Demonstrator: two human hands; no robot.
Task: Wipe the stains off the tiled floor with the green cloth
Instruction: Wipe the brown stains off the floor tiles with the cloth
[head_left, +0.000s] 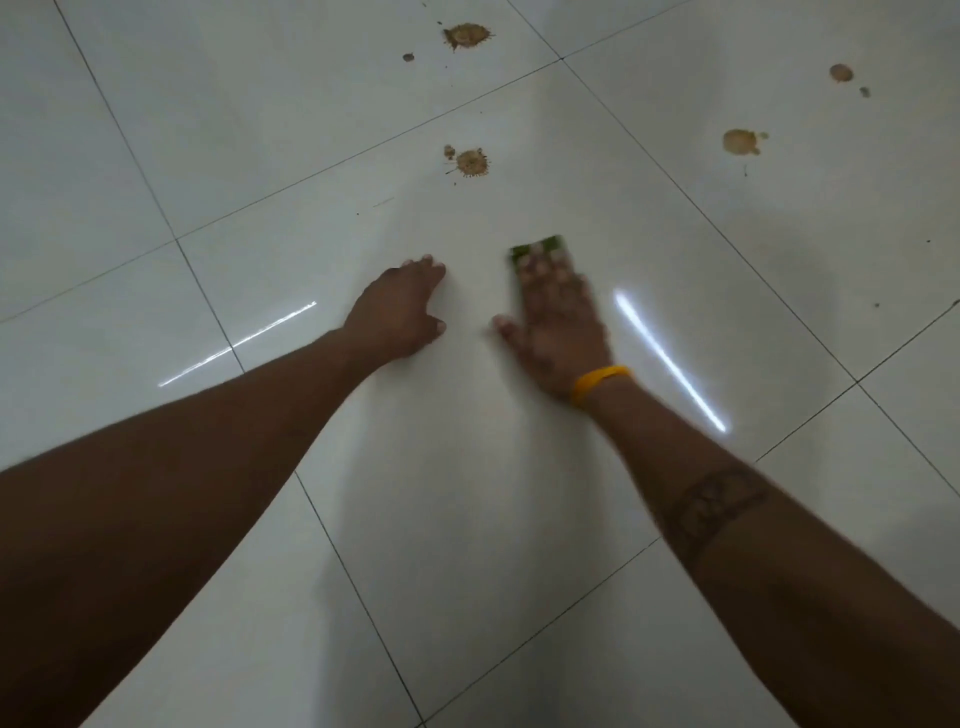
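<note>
right hand (558, 322) flat, pressing green cloth (537, 249) on tiled floor (467, 467), left hand (400, 312) spread on tile

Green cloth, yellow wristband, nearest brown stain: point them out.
green cloth (540, 248), head view, the strip showing past the fingertips
yellow wristband (597, 381), head view, mid-band on the right wrist
nearest brown stain (471, 163), head view, centre of the splat

Bare arms, yellow wristband (600, 383), forearm tattoo (719, 506)

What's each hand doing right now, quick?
Left hand: open, fingers resting on the tiled floor, holding nothing.
Right hand: open, straight fingers pressing the green cloth flat against the floor.
</note>
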